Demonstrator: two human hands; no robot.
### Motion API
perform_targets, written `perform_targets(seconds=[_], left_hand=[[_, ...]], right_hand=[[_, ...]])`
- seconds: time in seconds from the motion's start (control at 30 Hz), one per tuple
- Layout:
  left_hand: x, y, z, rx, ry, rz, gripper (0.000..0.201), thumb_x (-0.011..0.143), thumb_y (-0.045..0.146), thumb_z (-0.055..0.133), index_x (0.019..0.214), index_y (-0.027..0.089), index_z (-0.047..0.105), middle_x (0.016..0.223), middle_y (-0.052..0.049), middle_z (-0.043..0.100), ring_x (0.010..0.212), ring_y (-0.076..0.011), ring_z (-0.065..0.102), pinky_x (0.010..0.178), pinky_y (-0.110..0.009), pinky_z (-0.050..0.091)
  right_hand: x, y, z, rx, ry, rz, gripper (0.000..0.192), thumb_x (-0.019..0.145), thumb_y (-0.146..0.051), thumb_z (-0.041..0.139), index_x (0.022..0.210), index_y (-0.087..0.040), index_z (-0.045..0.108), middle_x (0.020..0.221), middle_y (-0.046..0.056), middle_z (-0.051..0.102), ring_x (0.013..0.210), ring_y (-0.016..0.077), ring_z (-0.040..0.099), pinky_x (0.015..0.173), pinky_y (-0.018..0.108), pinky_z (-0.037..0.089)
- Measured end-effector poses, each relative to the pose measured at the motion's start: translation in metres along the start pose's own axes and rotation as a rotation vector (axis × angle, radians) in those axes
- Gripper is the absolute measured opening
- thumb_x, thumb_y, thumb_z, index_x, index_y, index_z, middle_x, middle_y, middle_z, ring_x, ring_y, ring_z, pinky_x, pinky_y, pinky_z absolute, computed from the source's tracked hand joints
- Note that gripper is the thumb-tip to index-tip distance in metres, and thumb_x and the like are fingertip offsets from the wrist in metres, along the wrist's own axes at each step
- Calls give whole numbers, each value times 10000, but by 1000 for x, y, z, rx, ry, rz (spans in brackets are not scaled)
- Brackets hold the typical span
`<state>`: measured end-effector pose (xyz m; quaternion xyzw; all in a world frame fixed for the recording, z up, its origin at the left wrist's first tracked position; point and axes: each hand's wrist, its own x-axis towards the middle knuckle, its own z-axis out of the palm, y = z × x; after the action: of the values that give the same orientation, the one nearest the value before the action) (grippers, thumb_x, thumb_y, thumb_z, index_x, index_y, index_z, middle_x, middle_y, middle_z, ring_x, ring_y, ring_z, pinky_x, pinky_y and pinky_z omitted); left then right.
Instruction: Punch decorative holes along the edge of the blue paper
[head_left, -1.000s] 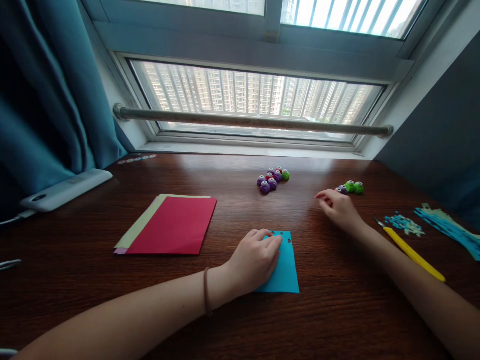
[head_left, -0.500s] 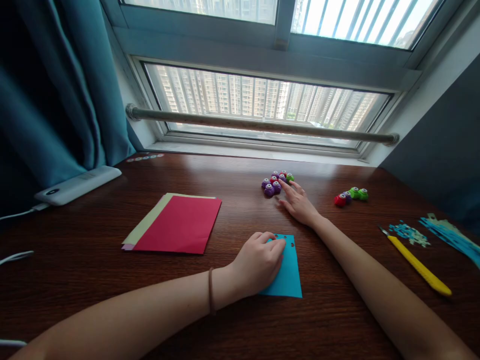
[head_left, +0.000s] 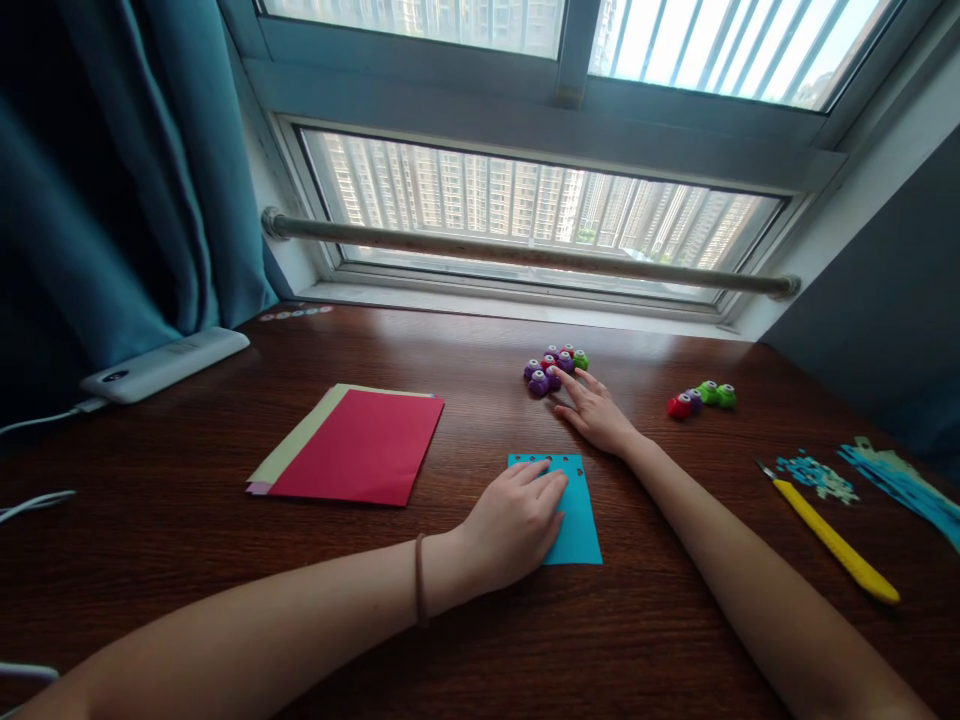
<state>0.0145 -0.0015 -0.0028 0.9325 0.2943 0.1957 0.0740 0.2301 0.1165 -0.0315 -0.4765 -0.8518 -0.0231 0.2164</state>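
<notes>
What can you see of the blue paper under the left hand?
The blue paper is a small rectangular sheet, thin and matte, lying flat on the wooden table. A row of small punched holes runs along its far edge. The left hand rests palm-down on its left half, hiding that part; nothing else touches it.

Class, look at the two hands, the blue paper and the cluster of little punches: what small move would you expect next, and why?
Probably the right hand closes on one punch in the cluster of punches: its fingertips already touch the cluster's near edge, no grip formed. The left hand lies flat on the blue paper, whose far edge already shows punched holes.
</notes>
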Motion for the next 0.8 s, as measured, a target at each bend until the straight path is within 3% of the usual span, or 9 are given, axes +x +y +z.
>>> perform_targets(seconds=[0.23, 0.33, 0.53, 0.7, 0.8], left_hand=[[-1, 0, -2, -25, -27, -18, 320, 877, 196, 477, 1187, 121, 448, 1181, -107, 546, 1186, -263, 419, 1010, -440, 353], [0, 0, -3, -26, -31, -15, 321, 874, 201, 482, 1183, 123, 451, 1184, -109, 544, 1184, -266, 424, 1008, -443, 355], [0, 1, -3, -30, -31, -17, 322, 873, 190, 481, 1187, 123, 449, 1177, -107, 551, 1187, -269, 421, 1010, -447, 348], [0, 0, -2, -45, -25, -29, 328, 866, 188, 486, 1187, 121, 456, 1190, -122, 545, 1195, -266, 419, 1018, -449, 341], [-1, -2, -2, -66, -24, -49, 344, 863, 203, 493, 1194, 118, 454, 1255, -129, 499, 1226, -264, 383, 1036, -458, 316]], right_hand=[[-2, -2, -3, 64, 178, 48, 468, 874, -260, 468, 1323, -177, 363, 1223, 98, 497, 1094, 292, 408, 959, 470, 346], [-3, -2, -3, 82, 236, 59, 461, 880, -237, 441, 1320, -135, 348, 1228, 127, 476, 1111, 287, 395, 976, 459, 337], [-2, 2, 0, 101, 209, 20, 450, 840, -219, 500, 1278, -153, 426, 1240, 99, 486, 1139, 280, 375, 991, 449, 337], [-1, 3, 0, 137, 282, 52, 515, 836, -205, 473, 1327, -131, 334, 1257, 142, 439, 1162, 283, 366, 997, 471, 319], [-1, 4, 1, 163, 280, 61, 534, 815, -208, 496, 1321, -130, 346, 1167, 142, 503, 1113, 291, 403, 970, 468, 349]])
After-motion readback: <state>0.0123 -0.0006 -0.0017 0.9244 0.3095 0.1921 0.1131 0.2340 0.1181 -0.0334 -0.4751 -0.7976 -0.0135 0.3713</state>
